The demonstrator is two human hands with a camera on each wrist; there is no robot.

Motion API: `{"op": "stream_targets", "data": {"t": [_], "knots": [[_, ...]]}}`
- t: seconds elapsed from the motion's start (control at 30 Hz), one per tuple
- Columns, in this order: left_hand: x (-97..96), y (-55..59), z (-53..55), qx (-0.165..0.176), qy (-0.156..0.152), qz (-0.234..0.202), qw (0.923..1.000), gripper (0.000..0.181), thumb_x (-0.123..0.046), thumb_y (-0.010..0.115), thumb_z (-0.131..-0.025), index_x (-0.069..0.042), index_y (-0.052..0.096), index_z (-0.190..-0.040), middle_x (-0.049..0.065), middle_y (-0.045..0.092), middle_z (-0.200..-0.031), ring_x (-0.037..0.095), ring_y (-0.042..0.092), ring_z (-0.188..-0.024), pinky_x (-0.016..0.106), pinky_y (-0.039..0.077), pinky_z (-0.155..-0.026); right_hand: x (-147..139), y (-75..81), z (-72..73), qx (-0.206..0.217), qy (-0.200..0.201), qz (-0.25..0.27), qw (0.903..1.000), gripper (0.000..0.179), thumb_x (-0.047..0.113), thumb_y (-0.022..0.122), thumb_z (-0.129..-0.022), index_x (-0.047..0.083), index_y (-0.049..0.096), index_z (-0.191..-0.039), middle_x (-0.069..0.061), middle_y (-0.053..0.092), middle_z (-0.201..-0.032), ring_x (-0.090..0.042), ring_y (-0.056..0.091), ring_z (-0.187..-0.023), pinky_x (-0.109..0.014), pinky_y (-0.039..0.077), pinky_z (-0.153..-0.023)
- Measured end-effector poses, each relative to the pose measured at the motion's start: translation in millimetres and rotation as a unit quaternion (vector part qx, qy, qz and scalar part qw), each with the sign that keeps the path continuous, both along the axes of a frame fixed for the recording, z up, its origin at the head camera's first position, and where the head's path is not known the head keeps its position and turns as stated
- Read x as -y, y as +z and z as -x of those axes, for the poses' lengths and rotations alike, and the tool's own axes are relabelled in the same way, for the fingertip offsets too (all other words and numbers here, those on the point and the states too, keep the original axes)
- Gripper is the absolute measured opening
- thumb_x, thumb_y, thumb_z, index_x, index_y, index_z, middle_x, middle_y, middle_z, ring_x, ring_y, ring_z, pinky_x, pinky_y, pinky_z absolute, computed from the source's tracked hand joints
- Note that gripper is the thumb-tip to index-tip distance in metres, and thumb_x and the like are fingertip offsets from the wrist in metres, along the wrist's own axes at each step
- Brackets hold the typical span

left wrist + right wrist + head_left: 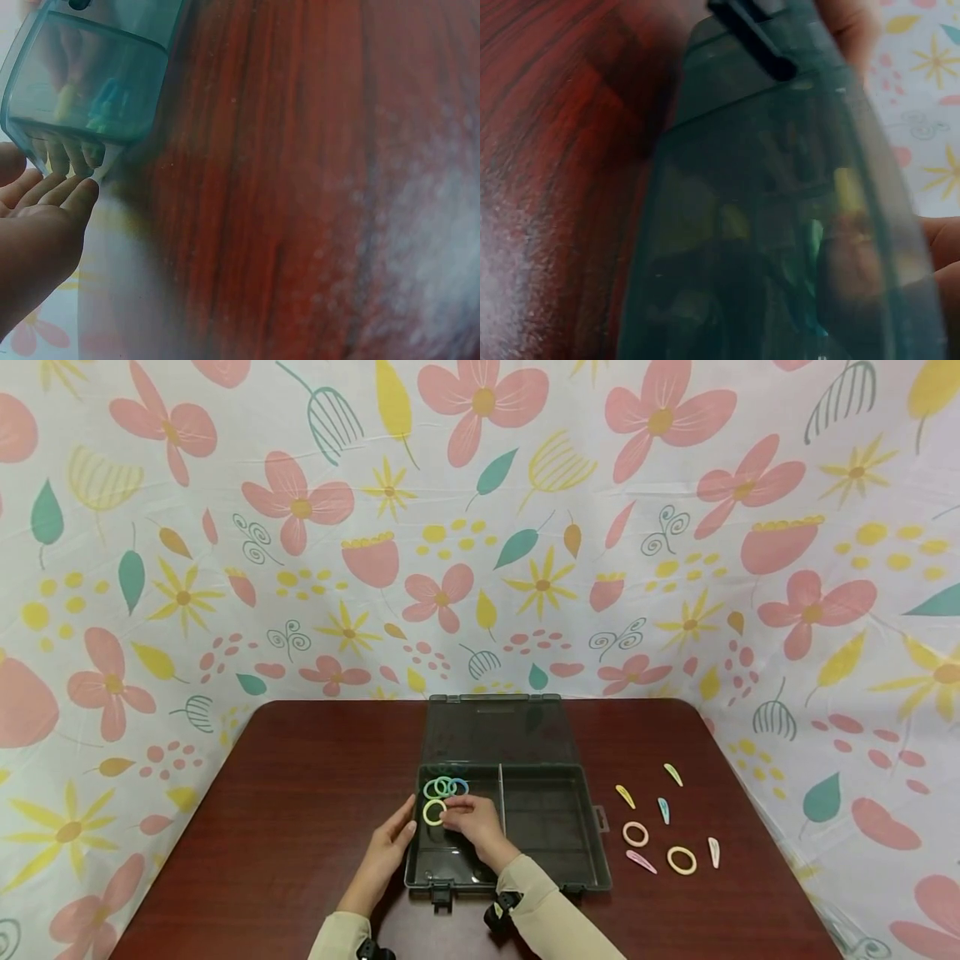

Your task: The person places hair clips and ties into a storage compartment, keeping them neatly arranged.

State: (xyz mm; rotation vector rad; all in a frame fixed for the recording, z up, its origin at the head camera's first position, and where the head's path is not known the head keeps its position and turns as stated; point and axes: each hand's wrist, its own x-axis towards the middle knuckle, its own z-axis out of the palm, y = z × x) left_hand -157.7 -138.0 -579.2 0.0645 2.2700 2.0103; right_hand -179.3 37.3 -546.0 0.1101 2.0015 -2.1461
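Note:
A dark see-through case (555, 827) lies with its lid laid back and a divider down its middle. My right hand (476, 827) reaches into the left compartment and pinches a yellow hair ring (434, 812) between thumb and fingers. Just behind it, green rings (432, 789) and a blue ring (461, 787) lie overlapping. My left hand (390, 852) rests its fingers along the case's left wall; in the left wrist view, the straight fingers (71, 196) touch that wall. Through the wall, the right wrist view shows the yellow ring (846, 187) in blur.
Right of the case, a pink ring (635, 834), a yellowish ring (681, 860) and several snap hair clips (641, 862) are scattered on the dark red table (300, 793). The open lid (498, 731) reaches the table's back edge, before a flowered cloth (480, 543).

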Motion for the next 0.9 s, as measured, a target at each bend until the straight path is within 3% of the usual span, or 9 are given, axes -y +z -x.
{"op": "stream_targets", "data": {"t": [0.13, 0.23, 0.53, 0.9], "knots": [[-0.4, -1.3, 0.0, 0.002, -0.004, -0.001, 1.0000, 0.049, -0.008, 0.051, -0.100, -0.009, 0.040, -0.148, 0.016, 0.034, -0.151, 0.034, 0.028, -0.140, 0.051, 0.028, -0.110, 3, -0.6, -1.1, 0.002, -0.005, -0.017, 0.9998, 0.027, -0.008, 0.066, -0.084, -0.018, 0.061, -0.109, -0.025, 0.067, -0.091, -0.033, 0.069, -0.083, -0.042, 0.057, -0.077], [0.2, -2.5, 0.5, 0.000, -0.009, -0.007, 0.9999, 0.049, -0.008, 0.050, -0.100, -0.008, 0.039, -0.148, 0.015, 0.034, -0.151, 0.034, 0.026, -0.140, 0.051, 0.027, -0.110, 6, -10.9, 3.1, 0.006, -0.008, -0.028, 0.9996, 0.025, -0.007, 0.069, -0.083, -0.014, 0.064, -0.107, -0.019, 0.068, -0.088, -0.027, 0.070, -0.080, -0.038, 0.058, -0.074], [1.0, -0.7, 0.1, -0.002, -0.004, -0.006, 1.0000, 0.049, -0.006, 0.049, -0.100, -0.006, 0.038, -0.148, 0.014, 0.035, -0.151, 0.033, 0.026, -0.140, 0.051, 0.025, -0.111, 10, -14.0, 1.4, 0.004, -0.006, -0.058, 0.9983, 0.023, -0.011, 0.068, -0.078, -0.015, 0.066, -0.100, -0.022, 0.068, -0.083, -0.017, 0.067, -0.070, -0.031, 0.058, -0.067], [1.1, -2.9, 1.7, 0.007, -0.004, -0.017, 0.9998, 0.049, -0.006, 0.049, -0.100, -0.008, 0.039, -0.148, 0.011, 0.034, -0.152, 0.032, 0.026, -0.140, 0.052, 0.026, -0.111, 11, -17.6, 3.0, -0.043, -0.001, -0.134, 0.9900, 0.023, -0.007, 0.070, -0.079, -0.009, 0.070, -0.101, -0.015, 0.070, -0.087, -0.014, 0.064, -0.074, -0.026, 0.055, -0.064]]}}
